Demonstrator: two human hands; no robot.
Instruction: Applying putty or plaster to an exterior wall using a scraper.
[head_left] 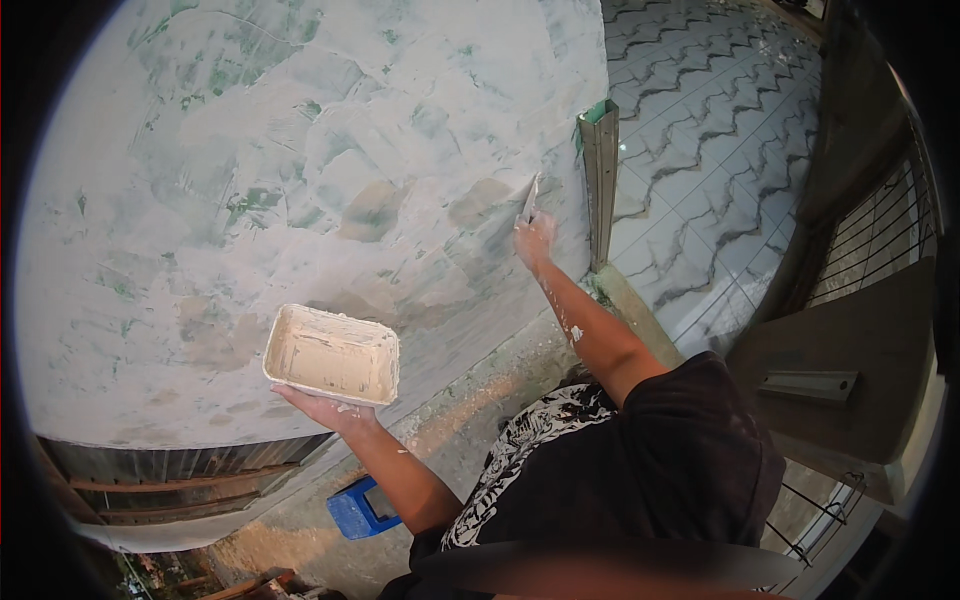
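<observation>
My left hand (338, 411) is closed under a cream rectangular plastic tub (335, 388), holding it up in front of the wall. Pale putty coats the inside of the tub. Farther right, my right hand (535, 240) grips a putty knife (531, 197), its blade up against the wall (400, 110) near the right-hand edge. White putty in uneven smears covers much of that wall, with green paint and grey patches showing through. Splashes of putty dot both my hands and my right forearm.
A metal channel post (600, 180) stands at the wall's right end, beside a glossy tiled floor (700, 170). Below the wall runs a rough concrete ledge (490, 380). A blue plastic container (361, 508) sits low near my left elbow. Metal grilles (880, 230) are at the right.
</observation>
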